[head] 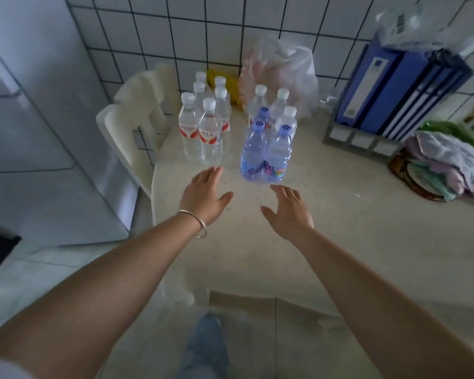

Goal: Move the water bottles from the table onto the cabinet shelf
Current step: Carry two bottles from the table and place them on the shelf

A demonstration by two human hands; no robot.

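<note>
Several clear water bottles with white caps and red labels stand grouped at the far left of the pale table. To their right stand several more bottles, the front ones tinted blue with purple caps. My left hand, with a silver bangle at the wrist, hovers open just in front of the red-label group. My right hand is open too, just below the blue bottles. Neither hand touches a bottle.
A white chair stands against the table's left side. Plastic bags and a yellow item lie behind the bottles. Blue binders in a grey rack and a pile of cloths fill the right. A white cabinet is on the left.
</note>
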